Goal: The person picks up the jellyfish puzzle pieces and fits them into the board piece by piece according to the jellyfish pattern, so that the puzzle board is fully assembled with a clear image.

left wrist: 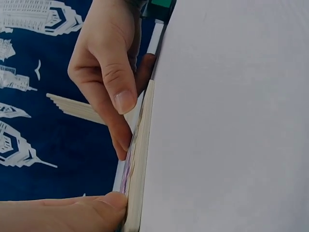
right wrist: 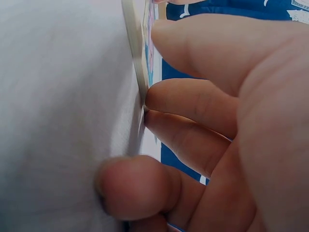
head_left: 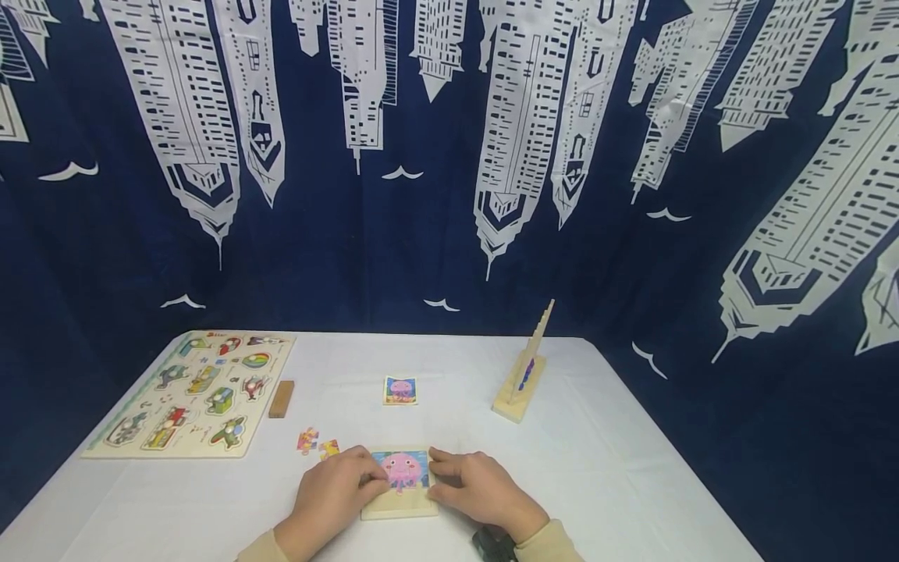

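A small wooden jigsaw board (head_left: 399, 511) lies flat on the table, with a pink jellyfish picture (head_left: 403, 466) filling its upper part and bare wood below. My left hand (head_left: 335, 488) is at the board's left side, thumb and forefinger close together on a jigsaw piece that they mostly hide. On the other side my right hand (head_left: 485, 488) grips the board's right edge, forefinger near the upper corner and thumb lower down. In the right wrist view, fingertips (right wrist: 159, 94) touch the board's edge (right wrist: 137, 63). The left thumb (left wrist: 104, 210) shows over the board's side (left wrist: 142, 159) in the left wrist view.
Two loose jigsaw pieces (head_left: 307, 441) lie left of the board. Behind it is a jellyfish picture card (head_left: 400, 390). A large peg puzzle (head_left: 190, 398) and a brown wooden block (head_left: 281, 399) are at the left. A wooden stand (head_left: 520, 390) rises at the back right.
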The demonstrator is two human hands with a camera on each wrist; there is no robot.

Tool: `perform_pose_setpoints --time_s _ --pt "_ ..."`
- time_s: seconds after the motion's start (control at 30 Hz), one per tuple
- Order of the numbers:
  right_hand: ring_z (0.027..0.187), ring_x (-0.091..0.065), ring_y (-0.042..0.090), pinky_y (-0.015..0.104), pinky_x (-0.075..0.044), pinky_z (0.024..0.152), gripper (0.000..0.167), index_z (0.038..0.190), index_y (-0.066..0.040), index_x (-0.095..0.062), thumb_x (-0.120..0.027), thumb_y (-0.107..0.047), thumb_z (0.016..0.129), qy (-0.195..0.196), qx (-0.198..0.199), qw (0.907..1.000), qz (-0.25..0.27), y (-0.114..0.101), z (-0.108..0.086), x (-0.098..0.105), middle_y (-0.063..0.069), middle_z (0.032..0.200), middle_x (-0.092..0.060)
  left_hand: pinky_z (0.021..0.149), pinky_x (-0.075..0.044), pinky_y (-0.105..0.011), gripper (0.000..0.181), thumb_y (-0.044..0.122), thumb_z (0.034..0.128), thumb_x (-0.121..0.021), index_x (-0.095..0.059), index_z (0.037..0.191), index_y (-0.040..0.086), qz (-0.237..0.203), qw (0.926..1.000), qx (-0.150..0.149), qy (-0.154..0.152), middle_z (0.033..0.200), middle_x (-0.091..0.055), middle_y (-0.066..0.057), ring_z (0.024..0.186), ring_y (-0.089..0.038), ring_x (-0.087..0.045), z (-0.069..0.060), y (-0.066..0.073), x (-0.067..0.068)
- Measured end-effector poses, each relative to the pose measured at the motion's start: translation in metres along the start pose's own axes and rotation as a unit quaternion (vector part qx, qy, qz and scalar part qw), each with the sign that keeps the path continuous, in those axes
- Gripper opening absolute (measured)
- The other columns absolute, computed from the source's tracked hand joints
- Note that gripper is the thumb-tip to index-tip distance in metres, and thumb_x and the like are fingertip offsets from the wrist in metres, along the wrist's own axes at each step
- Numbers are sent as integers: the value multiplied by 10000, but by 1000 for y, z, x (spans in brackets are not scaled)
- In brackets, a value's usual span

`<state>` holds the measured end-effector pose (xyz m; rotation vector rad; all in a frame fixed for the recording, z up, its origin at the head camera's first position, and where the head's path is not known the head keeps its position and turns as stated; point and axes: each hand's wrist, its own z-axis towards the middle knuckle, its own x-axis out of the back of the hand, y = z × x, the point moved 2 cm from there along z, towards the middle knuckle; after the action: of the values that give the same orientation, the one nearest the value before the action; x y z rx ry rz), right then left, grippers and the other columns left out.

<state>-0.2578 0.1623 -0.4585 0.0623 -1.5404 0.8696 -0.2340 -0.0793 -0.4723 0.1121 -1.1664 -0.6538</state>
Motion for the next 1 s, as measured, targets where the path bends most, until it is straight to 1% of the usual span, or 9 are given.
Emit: perform_pose_setpoints --time_s 0.1,0.2,0.3,0.43,0.53,0.7,0.77,0.93,1.0 --pt "1298 -616 266 459 -514 1048 425 1268 -117 -735 -724 -393 945 -3 26 10000 -25 0 -1 0 12 1428 -625 593 -460 -221 50 345 827 -845 -796 834 346 0 9999 27 -132 865 -661 250 727 50 -580 -1 0 6" --pt "1299 -615 270 461 -512 1049 427 1274 -115 -730 -727 -384 943 -4 43 10000 -12 -1 -1 0 13 1432 -622 599 -470 -231 35 330 868 -820 -809 901 328 -364 9978 546 -112 948 -720 213 738 15 -600 1 -4 20" --pt "1307 -608 277 464 -508 1054 435 1280 -113 -727 -730 -383 940 -6 50 10000 3 -1 -1 1 15 1436 -620 567 -442 -226 107 301 913 -786 -812 1015 279 -682 9899 1222 230 1036 -758 116 676 -21 -559 4 -14 42" --pt "1316 -602 277 464 -501 1062 439 1284 -114 -725 -731 -386 939 -16 21 10000 28 -1 -1 2 11 1440 -617 503 -389 -244 246 278 951 -737 -779 1179 195 -786 9772 1861 649 882 -718 11 592 -99 -507 2 -35 73" --pt "1319 -600 279 471 -496 1067 442 1287 -116 -724 -729 -390 940 -31 -6 10000 71 -1 -1 2 9 1442 -617 477 -369 -258 305 258 960 -719 -750 1240 142 -869 9693 2160 791 748 -636 -12 567 -143 -488 -3 -49 87" --pt "1325 -594 287 486 -488 1073 448 1287 -111 -722 -731 -394 939 -44 -32 9999 138 -1 -2 0 14 1444 -614 490 -380 -261 314 228 960 -707 -745 1239 89 -899 9627 2359 977 820 -706 -52 592 -159 -501 -7 -61 96" --pt "1327 -592 288 490 -487 1073 449 1286 -112 -723 -732 -397 938 -55 -49 9999 151 -1 -2 0 12 1445 -613 500 -387 -258 311 219 955 -705 -748 1229 78 -883 9614 2393 1032 927 -749 -90 613 -161 -506 -7 -63 96" --pt "1337 -583 290 494 -485 1074 452 1290 -125 -722 -737 -403 934 -86 -104 9998 159 -2 -3 1 -4 1453 -608 516 -401 -249 297 191 949 -703 -752 1216 70 -869 9619 2373 1040 1138 -754 -156 647 -156 -519 -7 -65 95" --pt "1344 -578 291 495 -482 1077 454 1294 -127 -721 -738 -404 934 -101 -119 9997 170 -2 -3 2 -9 1458 -604 526 -408 -256 288 189 940 -713 -760 1202 78 -877 9631 2375 911 1158 -753 -155 656 -157 -530 -8 -67 95"
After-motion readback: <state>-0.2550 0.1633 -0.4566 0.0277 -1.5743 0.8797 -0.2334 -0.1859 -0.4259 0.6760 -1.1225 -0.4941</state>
